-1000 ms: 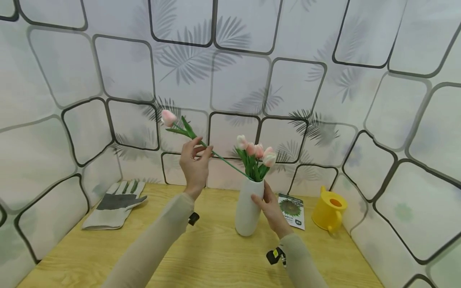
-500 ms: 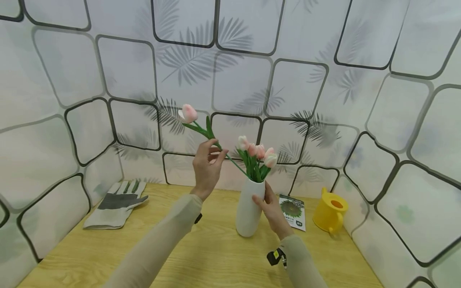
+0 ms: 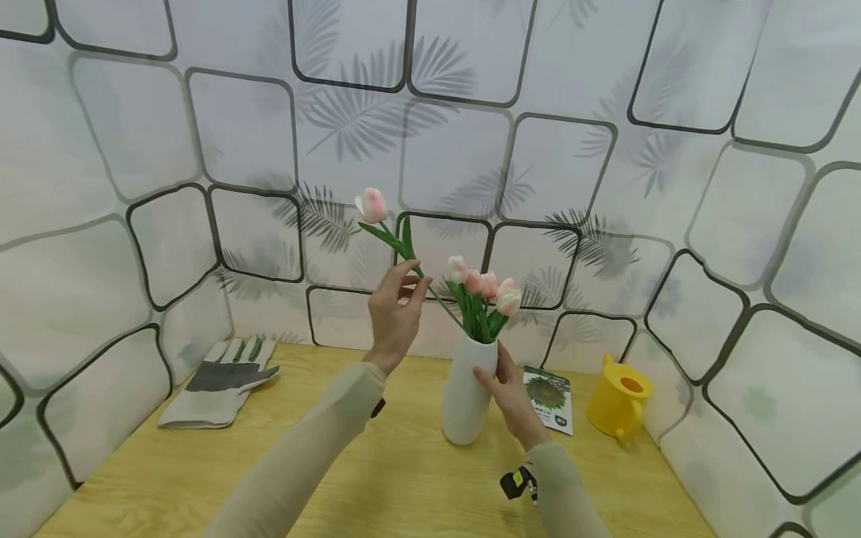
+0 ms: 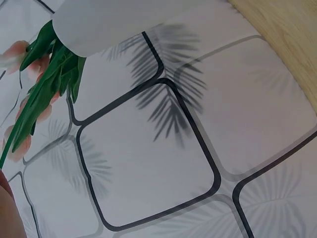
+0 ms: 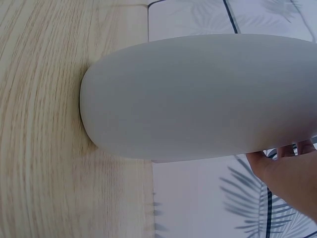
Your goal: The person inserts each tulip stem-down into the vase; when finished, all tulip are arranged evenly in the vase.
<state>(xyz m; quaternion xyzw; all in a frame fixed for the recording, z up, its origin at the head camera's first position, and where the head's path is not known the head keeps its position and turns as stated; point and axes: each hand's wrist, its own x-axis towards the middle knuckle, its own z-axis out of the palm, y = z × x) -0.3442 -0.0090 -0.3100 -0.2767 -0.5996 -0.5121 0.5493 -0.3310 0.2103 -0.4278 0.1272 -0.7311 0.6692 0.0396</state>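
Observation:
My left hand [image 3: 395, 317] pinches the green stem of a pale pink tulip [image 3: 372, 205] between thumb and fingers. The tulip leans up to the left, and its stem runs down to the mouth of a white vase [image 3: 466, 396]; the stem's lower end is hidden there. Several pink and white tulips [image 3: 480, 288] stand in the vase. On the vase's right side, my right hand [image 3: 509, 392] holds it below the rim. In the right wrist view the vase [image 5: 198, 99] rests on the wooden table, with the right hand [image 5: 290, 176] against its side.
A white and grey work glove [image 3: 218, 381] lies at the table's left. Behind my right hand lies a packet with a flower picture [image 3: 549, 400]. A yellow watering can [image 3: 617, 400] stands at the right. Patterned walls [image 3: 457, 164] enclose the wooden table [image 3: 403, 478].
My left hand has moved right, towards the vase, and the tulip it holds has swung right and become more upright. The right hand and the vase have stayed in place.

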